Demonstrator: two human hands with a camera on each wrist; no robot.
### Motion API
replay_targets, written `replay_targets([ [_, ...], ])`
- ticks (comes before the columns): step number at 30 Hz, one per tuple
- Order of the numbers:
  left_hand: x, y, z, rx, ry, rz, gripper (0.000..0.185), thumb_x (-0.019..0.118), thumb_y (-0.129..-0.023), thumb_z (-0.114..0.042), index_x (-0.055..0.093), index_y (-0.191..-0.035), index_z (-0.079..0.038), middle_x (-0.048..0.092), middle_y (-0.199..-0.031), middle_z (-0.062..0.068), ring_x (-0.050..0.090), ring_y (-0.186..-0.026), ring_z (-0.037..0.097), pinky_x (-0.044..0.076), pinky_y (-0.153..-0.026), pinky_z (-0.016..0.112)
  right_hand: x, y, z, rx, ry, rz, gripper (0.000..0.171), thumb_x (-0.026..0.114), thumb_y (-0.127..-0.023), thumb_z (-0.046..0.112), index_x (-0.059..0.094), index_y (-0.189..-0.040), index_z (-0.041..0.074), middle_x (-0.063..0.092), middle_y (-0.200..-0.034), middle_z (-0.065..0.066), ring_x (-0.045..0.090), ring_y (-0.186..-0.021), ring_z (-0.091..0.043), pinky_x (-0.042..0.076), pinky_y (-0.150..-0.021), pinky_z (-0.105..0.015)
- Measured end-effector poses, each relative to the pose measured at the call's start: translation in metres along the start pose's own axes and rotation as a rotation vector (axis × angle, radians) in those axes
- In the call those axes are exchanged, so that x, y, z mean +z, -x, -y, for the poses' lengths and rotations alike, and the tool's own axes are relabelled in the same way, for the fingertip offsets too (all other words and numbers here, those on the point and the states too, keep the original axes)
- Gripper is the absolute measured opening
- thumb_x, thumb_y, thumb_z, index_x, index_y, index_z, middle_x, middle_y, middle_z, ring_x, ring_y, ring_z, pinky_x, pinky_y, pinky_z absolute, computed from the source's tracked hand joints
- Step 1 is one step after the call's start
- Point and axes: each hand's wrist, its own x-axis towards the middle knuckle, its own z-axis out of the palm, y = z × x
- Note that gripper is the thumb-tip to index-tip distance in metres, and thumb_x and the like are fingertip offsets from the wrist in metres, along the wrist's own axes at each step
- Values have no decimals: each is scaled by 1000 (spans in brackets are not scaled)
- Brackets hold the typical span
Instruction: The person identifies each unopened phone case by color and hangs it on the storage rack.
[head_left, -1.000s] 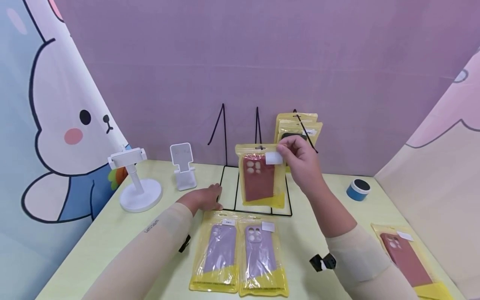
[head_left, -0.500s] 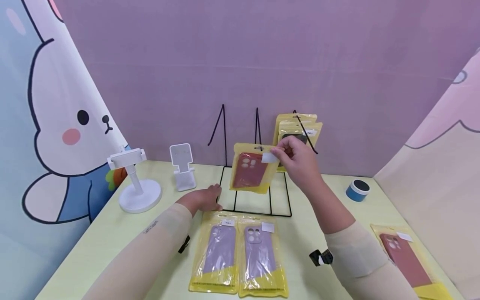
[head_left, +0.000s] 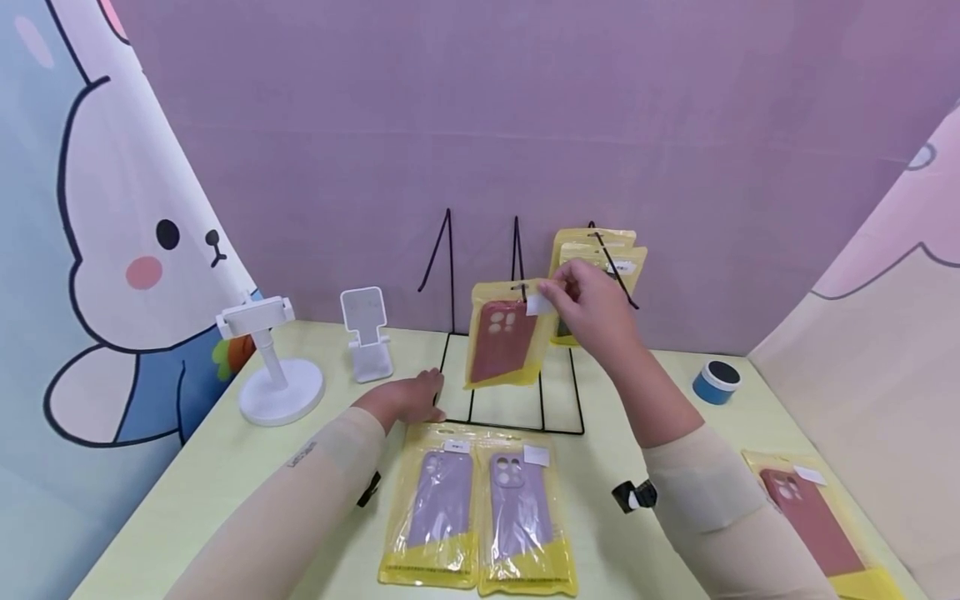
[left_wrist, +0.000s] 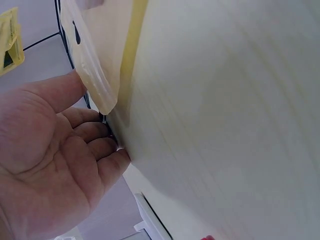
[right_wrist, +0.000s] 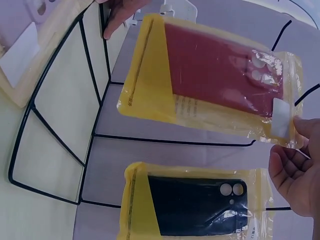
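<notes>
Lifted higher and tilted since a second ago: red case packet, pinched at its top corner by right hand, long axis hanging down, hole at middle rack hook. Left hand flat, steadying rack base at table's far edge.

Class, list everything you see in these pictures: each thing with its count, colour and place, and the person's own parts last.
Red case pack: one, red in yellow bag, held at the rack's middle hook.
Wire rack: one, black, table back centre.
Black case packs: at least two, yellow bags, hanging on the rack's right hook.
Purple case packs: two, purple in yellow, flat at the table's front.
Second red pack: one, table's right edge.
Phone stands: two, white, left.
Tape roll: one, blue, right.
Left hand: rests by the rack's base.
Right hand: pinches the red case pack's top.
</notes>
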Motion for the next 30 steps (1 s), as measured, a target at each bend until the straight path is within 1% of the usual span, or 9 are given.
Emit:
replay_targets([
  [13, 0, 3, -1, -7, 0, 7, 79, 59, -98, -32, 18, -153, 7, 11, -162, 26, 11, -150, 40, 12, -124, 48, 6, -23, -3, 93, 82, 24, 31, 59, -96, 44, 55, -94, 14, 54, -84, -4, 49, -71, -23, 41, -58, -35],
  [20, 1, 1, 0, 3, 1, 3, 79, 60, -97, -31, 19, -152, 8, 11, -161, 26, 11, -150, 40, 13, -124, 48, 8, -38, -2, 119, 122, 29, 31, 58, -97, 46, 55, -96, 15, 59, -92, -1, 56, -79, -21, 47, -63, -36],
  [25, 1, -2, 2, 5, -13, 7, 79, 60, -97, -32, 19, -153, 8, 11, -161, 26, 11, -150, 40, 13, -124, 49, 9, -49, -2, 122, 159, 33, 31, 56, -98, 45, 55, -97, 14, 59, -93, -2, 56, -80, -22, 47, -65, -38],
  [30, -1, -3, 2, 0, -5, 12, 79, 59, -98, -32, 19, -153, 7, 11, -162, 26, 11, -150, 40, 13, -124, 48, 12, -59, -2, 167, 193, 41, 33, 53, -99, 47, 55, -100, 14, 57, -92, -4, 53, -77, -24, 44, -63, -38],
])
